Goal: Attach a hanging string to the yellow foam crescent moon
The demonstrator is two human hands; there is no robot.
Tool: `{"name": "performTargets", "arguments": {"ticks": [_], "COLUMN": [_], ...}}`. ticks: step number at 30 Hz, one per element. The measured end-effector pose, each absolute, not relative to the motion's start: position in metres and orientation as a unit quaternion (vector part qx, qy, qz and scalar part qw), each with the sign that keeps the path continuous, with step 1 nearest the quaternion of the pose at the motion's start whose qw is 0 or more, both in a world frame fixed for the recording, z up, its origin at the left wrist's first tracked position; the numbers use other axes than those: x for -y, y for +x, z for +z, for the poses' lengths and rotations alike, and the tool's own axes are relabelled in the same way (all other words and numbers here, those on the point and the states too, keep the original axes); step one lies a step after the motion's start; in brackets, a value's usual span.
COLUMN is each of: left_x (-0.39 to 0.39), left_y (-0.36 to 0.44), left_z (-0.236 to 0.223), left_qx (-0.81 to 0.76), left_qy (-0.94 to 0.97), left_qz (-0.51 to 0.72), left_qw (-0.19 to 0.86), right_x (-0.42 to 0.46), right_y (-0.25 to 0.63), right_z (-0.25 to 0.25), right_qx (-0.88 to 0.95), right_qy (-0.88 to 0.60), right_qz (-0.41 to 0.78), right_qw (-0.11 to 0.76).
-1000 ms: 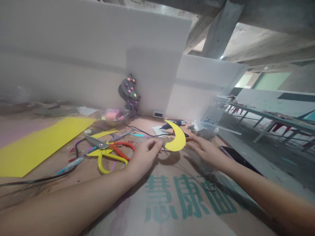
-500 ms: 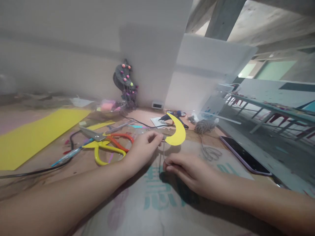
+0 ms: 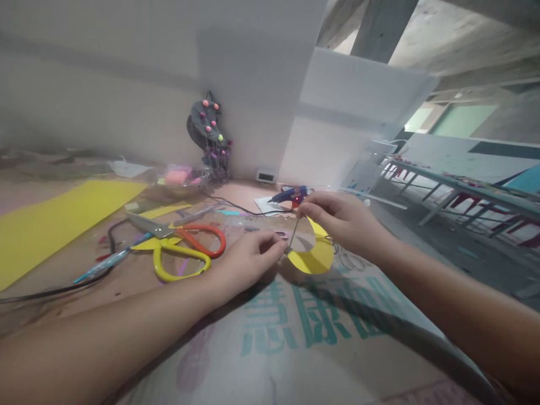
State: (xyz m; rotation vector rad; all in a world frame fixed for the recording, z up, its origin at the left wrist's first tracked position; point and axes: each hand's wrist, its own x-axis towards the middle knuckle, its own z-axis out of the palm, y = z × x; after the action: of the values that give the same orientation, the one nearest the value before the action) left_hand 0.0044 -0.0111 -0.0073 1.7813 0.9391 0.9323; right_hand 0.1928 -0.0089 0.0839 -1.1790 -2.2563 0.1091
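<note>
Between the fingertips of my left hand, closed in a pinch, is one tip of a yellow paper crescent. My right hand, raised above the crescent's far side, pinches a thin grey strand of yarn. The strand runs taut from the right fingertips down to the left ones. Part of the crescent's upper end is hidden behind the right hand. Open scissors with one orange and one yellow handle lie left of my left hand.
A blue glue gun lies behind the hands, its black cord running left. Yellow paper covers the left side. A grey crescent decorated with small coloured balls stands against the wall, near a small white digital display.
My right hand has moved up and away, drawing the yarn from below the crescent to above it. The crescent has tilted lower. The right arm now covers the phone and yarn ball.
</note>
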Motion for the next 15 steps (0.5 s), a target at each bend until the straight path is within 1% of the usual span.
{"name": "performTargets", "arguments": {"ticks": [4,8,11,15], "left_x": [0.011,0.012,0.012,0.013], "left_y": [0.005,0.005,0.004,0.005], "left_z": [-0.007,-0.002,0.000,-0.001], "left_qx": [-0.372,-0.356,-0.356,-0.359], "left_qy": [0.721,0.725,0.722,0.729], "left_qz": [0.396,0.386,0.369,0.344], "left_qw": [0.430,0.445,0.465,0.470], "right_x": [0.001,-0.005,-0.012,-0.023], "right_y": [0.215,0.232,0.243,0.259], "right_z": [0.074,0.068,0.068,0.070], "right_qx": [0.803,0.780,0.775,0.767], "right_qy": [-0.510,-0.527,-0.521,-0.508], "right_qz": [0.059,0.104,0.162,0.267], "right_qw": [0.303,0.319,0.318,0.285]}}
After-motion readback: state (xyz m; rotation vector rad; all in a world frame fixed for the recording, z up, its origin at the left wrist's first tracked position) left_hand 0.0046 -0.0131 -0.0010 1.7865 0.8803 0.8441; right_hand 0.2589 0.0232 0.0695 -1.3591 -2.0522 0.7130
